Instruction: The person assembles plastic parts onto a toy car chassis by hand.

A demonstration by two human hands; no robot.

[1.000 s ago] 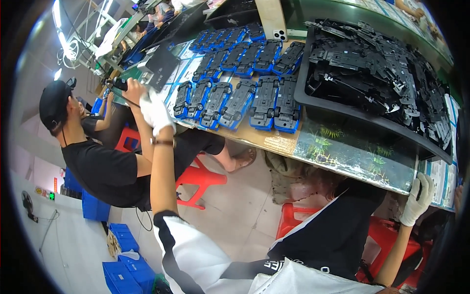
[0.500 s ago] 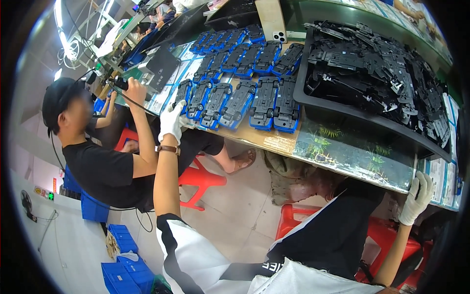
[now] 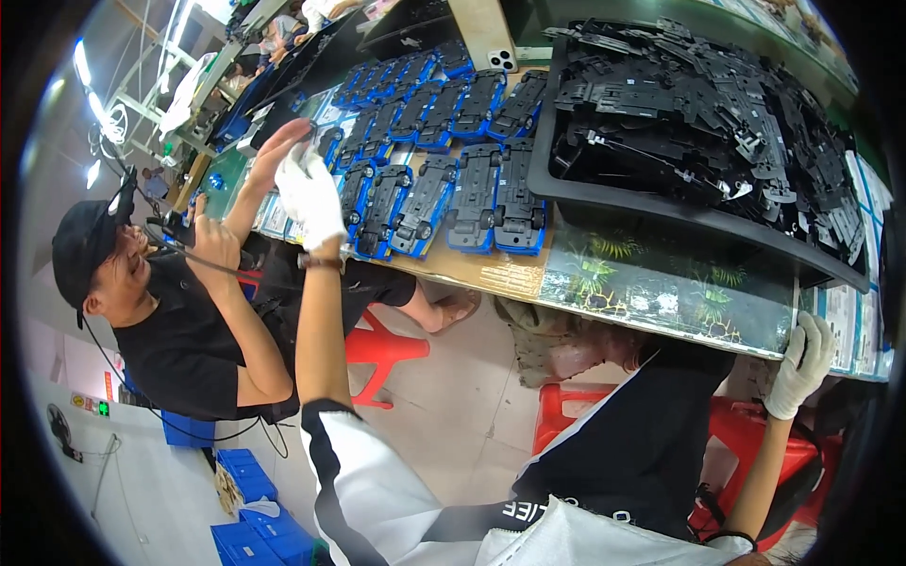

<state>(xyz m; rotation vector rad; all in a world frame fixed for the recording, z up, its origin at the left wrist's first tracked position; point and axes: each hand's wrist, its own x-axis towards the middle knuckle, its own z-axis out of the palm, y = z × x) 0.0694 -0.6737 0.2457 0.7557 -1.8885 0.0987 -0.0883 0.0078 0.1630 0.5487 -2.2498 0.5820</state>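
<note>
My left hand point(image 3: 311, 200), in a white glove, is raised at the left end of the rows of toy cars. Its fingers stretch upward and overlap a co-worker's lifted hand point(image 3: 279, 149); whether the two touch I cannot tell. Beside it, several blue toy cars point(image 3: 422, 203) lie wheels up with black chassis showing. No object shows in my left hand. My right hand point(image 3: 800, 370), also gloved in white, rests at the table's front edge on the far right, fingers extended and holding nothing visible.
A large black tray point(image 3: 651, 203) heaped with black plastic parts stands on the table's right half. Behind the cars leans a phone point(image 3: 483, 36). To the left a seated co-worker point(image 3: 179, 340) holds a dark corded tool point(image 3: 175, 226). Red stools point(image 3: 382, 351) stand below.
My left hand has risen off the table edge, fingers now upward. The co-worker has lifted a hand beside it and lowered the dark tool. My right hand stays at the edge.
</note>
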